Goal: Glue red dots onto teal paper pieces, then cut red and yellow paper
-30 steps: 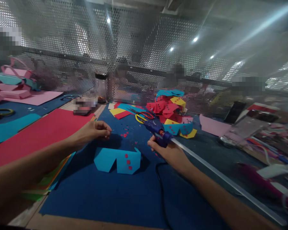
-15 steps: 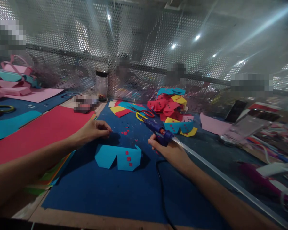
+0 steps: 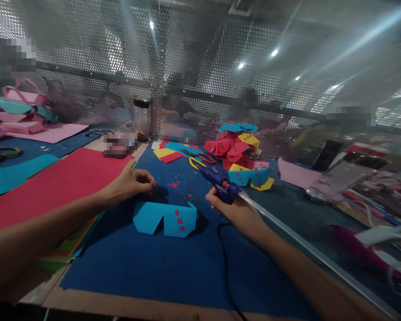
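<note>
Glue gun (image 3: 217,179) and red paper (image 3: 70,183) show a workshop.

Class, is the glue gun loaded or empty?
Loaded: a long, clear glue stick runs out of the back of the glue gun.

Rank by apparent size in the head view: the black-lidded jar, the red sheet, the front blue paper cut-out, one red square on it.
1. Red sheet
2. Blue paper cut-out
3. Black-lidded jar, which stands farther back
4. Red square

2 glue guns (image 3: 229,192) (image 3: 350,245), 3 red sqs (image 3: 179,221) on nearest cutout (image 3: 149,218).
</note>
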A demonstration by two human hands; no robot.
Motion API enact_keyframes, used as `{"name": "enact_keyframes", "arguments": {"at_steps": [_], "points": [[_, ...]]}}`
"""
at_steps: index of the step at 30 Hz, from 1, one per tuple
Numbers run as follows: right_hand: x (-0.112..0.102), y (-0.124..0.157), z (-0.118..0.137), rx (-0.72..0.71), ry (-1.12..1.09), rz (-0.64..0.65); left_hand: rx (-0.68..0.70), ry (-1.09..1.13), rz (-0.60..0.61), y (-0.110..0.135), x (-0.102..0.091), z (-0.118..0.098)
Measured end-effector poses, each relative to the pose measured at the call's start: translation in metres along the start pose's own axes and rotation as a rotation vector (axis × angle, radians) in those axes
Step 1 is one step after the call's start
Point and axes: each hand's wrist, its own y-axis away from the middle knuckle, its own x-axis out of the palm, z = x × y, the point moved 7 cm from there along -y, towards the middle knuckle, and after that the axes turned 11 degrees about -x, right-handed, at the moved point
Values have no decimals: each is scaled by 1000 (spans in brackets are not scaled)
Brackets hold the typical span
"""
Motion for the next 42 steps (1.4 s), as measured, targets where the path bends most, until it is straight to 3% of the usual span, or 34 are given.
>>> {"name": "enact_keyframes", "arguments": {"at_steps": [8, 30, 42], "points": [[0, -1, 2, 19, -25, 7, 29, -55, -25, 0, 0, -1], [-1, -1, -2, 2, 6, -26, -41, 110, 17, 3, 1, -1], [-1, 0, 1, -23, -7, -11, -10, 65, 25, -2, 1, 3]]}}
